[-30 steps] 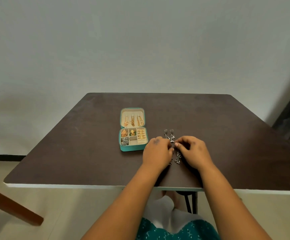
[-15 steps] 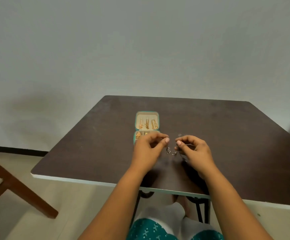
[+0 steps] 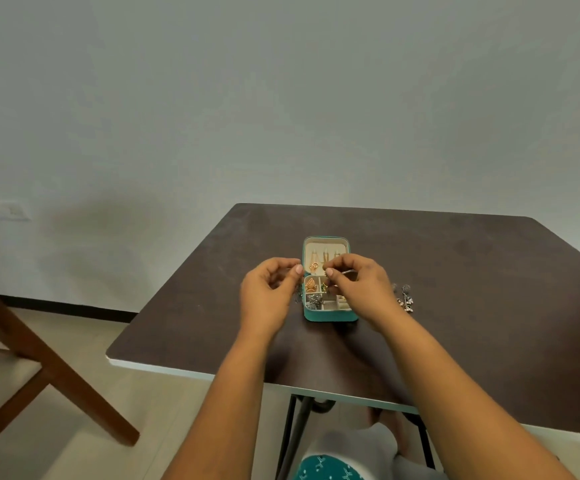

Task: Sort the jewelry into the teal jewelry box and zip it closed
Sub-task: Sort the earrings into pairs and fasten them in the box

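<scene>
The teal jewelry box lies open on the dark table, with gold earrings hung in its lid and gold and silver pieces in its compartments. My left hand hovers just left of the box and pinches a small silver earring that dangles below its fingertips. My right hand is over the box's right half. It pinches another small silver piece between thumb and forefinger. A pair of silver dangling earrings lies on the table right of my right hand.
A wooden chair with a pale seat stands on the floor to the left of the table. The table's white front edge runs close to my forearms. A grey wall rises behind the table.
Both hands lifted small silver earrings off the table and carried them left to the open box. One silver pair stayed on the table. The camera view swung left.
</scene>
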